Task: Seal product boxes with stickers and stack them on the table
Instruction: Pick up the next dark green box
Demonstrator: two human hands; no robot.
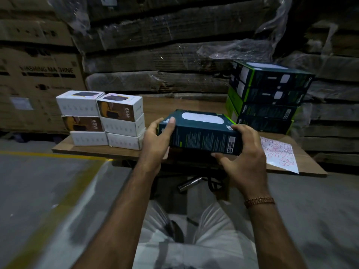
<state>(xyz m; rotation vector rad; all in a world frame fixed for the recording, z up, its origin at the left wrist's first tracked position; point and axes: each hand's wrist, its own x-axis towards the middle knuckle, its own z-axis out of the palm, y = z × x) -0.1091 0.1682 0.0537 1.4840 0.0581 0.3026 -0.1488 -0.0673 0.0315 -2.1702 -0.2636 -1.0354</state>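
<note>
Above the near table edge, a dark box (pixel 200 132) is held in the air between both hands. Its left end is gripped by the left hand (pixel 158 135), thumb lying on the top face; its right end is clasped by the right hand (pixel 243 150), fingers curled over the top and thumb underneath. No sticker can be made out on it, so whether it is sealed cannot be told. The step in hand is judged to be either sealing or carrying to the stack. Next, a sticker from the sheet (pixel 279 153) is likely needed, then placement on the dark stack (pixel 270 96). White boxes (pixel 101 118) are stacked to the left on the table (pixel 194 103).
</note>
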